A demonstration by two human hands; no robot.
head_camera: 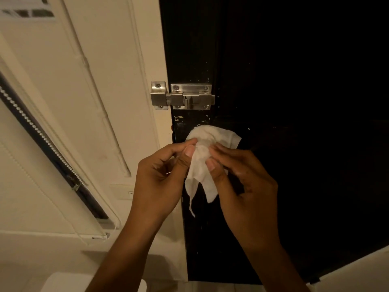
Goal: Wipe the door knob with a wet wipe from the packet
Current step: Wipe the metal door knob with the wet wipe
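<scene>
A white wet wipe is draped over the door knob on the black door, and the knob itself is hidden under it. My left hand pinches the wipe's left side between thumb and fingers. My right hand grips its right side, thumb pressed on the cloth. Loose corners of the wipe hang down between my hands. The packet is not in view.
A steel slide bolt is fixed across the door edge and the cream frame just above the knob. A window blind runs along the left wall. A light switch plate sits left of my left wrist.
</scene>
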